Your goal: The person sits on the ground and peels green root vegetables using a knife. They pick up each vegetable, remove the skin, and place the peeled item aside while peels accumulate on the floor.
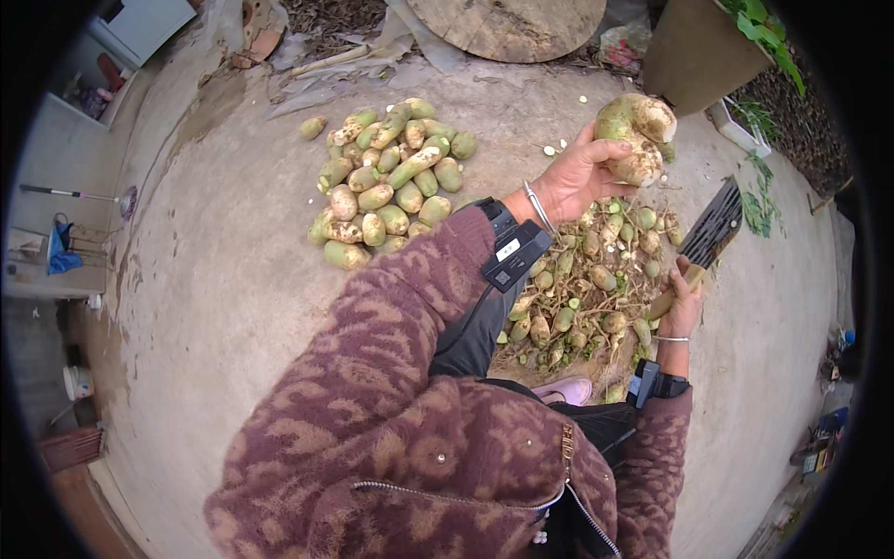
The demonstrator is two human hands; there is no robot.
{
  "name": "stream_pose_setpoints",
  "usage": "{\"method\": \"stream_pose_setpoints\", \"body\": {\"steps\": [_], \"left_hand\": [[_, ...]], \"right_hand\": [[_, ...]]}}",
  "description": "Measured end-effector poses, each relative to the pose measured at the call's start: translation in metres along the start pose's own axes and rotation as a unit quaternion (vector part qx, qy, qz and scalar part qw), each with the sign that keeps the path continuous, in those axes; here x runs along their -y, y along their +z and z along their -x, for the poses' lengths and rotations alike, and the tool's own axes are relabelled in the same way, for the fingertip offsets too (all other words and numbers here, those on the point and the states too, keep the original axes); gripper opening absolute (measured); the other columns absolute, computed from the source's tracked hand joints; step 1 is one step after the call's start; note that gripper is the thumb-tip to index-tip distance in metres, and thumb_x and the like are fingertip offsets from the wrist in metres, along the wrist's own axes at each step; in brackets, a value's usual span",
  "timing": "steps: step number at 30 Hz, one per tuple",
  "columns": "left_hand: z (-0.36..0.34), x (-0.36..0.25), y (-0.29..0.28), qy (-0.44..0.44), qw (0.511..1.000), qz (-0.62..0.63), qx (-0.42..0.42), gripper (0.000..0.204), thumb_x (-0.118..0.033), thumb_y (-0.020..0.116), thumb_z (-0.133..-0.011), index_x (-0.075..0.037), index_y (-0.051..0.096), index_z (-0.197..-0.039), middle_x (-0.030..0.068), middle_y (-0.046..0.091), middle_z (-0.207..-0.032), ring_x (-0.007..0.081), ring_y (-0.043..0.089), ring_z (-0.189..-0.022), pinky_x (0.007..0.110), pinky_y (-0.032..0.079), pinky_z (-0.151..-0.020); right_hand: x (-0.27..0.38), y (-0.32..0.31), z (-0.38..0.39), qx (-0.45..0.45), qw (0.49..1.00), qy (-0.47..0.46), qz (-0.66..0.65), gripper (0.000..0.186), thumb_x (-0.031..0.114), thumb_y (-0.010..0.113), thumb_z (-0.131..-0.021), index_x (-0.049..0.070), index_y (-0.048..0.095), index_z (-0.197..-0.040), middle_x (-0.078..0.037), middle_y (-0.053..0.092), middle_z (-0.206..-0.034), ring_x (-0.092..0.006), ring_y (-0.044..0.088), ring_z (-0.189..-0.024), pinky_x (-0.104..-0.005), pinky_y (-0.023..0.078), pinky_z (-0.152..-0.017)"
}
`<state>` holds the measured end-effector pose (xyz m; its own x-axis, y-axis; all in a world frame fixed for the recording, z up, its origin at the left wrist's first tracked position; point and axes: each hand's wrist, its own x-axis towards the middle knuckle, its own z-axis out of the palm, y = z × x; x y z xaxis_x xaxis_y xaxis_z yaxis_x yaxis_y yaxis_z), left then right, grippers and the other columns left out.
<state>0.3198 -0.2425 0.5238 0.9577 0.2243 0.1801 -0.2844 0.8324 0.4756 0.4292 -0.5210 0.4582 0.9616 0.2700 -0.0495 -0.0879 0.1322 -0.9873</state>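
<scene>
My left hand [573, 177] reaches out at the upper right with its fingers wrapped round a lumpy, forked green radish [619, 130]. The radish has pale, dirt-stained ends. Lower and further right, my right hand [684, 306] grips the wooden handle of a cleaver [715, 224]. Its dark, wet-looking blade points up and away, apart from the radish. Below my left hand spreads a heap of small radishes and trimmings [596, 279] with roots and cut pieces. To the left lies a separate pile of larger green radishes [391, 182].
A round wooden board [512, 28] lies at the far edge. A large planter [698, 56] with leafy plants stands at the far right, beside a white trough [740, 128]. My pink shoe [568, 389] rests near the trimmings on the concrete floor [223, 279].
</scene>
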Motion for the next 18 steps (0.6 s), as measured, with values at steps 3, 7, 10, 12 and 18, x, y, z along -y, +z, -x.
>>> {"method": "stream_pose_setpoints", "body": {"steps": [3,7,10,12,18], "left_hand": [[0.049,-0.072,-0.063,0.062,0.995,-0.034,-0.068,0.057,-0.013,0.059,-0.089,-0.015,0.033,-0.14,0.0087,0.054,-0.126,0.0246,0.058,-0.113,0.048,0.048,-0.096],[0.178,-0.131,-0.194,0.083,0.941,-0.095,-0.313,0.054,-0.015,0.061,-0.087,-0.015,0.038,-0.136,0.0075,0.058,-0.121,0.0222,0.061,-0.105,0.043,0.051,-0.091],[0.287,-0.135,-0.288,0.007,0.818,-0.078,-0.57,0.031,-0.021,0.063,-0.086,-0.013,0.056,-0.115,0.0053,0.064,-0.107,0.0201,0.063,-0.096,0.038,0.053,-0.077],[0.347,-0.135,-0.332,-0.027,0.767,-0.077,-0.637,0.043,-0.028,0.063,-0.085,-0.012,0.052,-0.123,0.0079,0.06,-0.119,0.024,0.058,-0.108,0.041,0.044,-0.097],[0.385,-0.154,-0.363,-0.05,0.737,-0.168,-0.653,0.046,-0.031,0.061,-0.085,-0.014,0.051,-0.127,0.007,0.062,-0.116,0.0223,0.06,-0.104,0.04,0.042,-0.095]], "right_hand": [[0.001,-0.021,-0.007,0.001,0.996,0.069,0.058,0.034,0.0,0.063,-0.083,0.001,0.052,-0.115,-0.006,0.061,-0.099,-0.0104,0.053,-0.065,-0.0235,0.046,-0.057],[-0.005,-0.035,-0.007,-0.064,0.982,0.168,0.057,0.031,0.0,0.06,-0.084,0.001,0.052,-0.114,-0.007,0.062,-0.094,-0.0094,0.051,-0.062,-0.023,0.045,-0.054],[-0.015,-0.035,-0.001,-0.084,0.976,0.194,0.05,0.031,-0.001,0.06,-0.083,0.001,0.052,-0.113,-0.008,0.063,-0.091,-0.0092,0.05,-0.06,-0.0221,0.045,-0.053],[-0.019,-0.031,0.003,-0.06,0.977,0.199,0.052,0.029,0.0,0.062,-0.083,0.002,0.052,-0.111,-0.007,0.063,-0.09,-0.0091,0.049,-0.057,-0.0213,0.044,-0.052],[-0.019,-0.014,0.009,-0.099,0.967,0.211,0.103,0.025,0.001,0.065,-0.083,0.005,0.057,-0.106,-0.003,0.064,-0.084,-0.0071,0.049,-0.056,-0.0194,0.041,-0.049]]}}
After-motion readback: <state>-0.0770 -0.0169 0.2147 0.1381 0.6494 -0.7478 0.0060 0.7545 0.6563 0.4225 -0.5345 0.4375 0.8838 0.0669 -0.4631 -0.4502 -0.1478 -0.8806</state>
